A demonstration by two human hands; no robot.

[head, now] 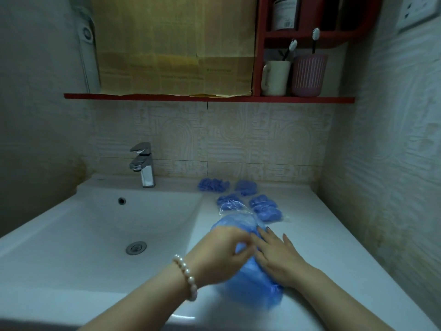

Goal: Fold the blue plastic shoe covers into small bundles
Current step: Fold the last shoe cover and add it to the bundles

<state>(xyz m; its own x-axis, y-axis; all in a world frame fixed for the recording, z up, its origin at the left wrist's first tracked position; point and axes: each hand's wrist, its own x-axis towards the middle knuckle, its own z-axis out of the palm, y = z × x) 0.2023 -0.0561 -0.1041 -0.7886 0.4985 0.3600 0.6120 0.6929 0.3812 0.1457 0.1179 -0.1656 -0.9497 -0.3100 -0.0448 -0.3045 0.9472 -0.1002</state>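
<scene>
A blue plastic shoe cover lies spread on the white counter to the right of the basin. My left hand, a pearl bracelet on its wrist, pinches the cover's plastic near its middle. My right hand lies flat on the cover with straight fingers, pressing it down. Behind the hands sit several small folded blue bundles, and a clear plastic wrapper lies among them.
The white basin with its drain and a chrome tap is on the left. A red shelf above carries cardboard, a white mug and a pink cup with toothbrushes. A tiled wall closes the right.
</scene>
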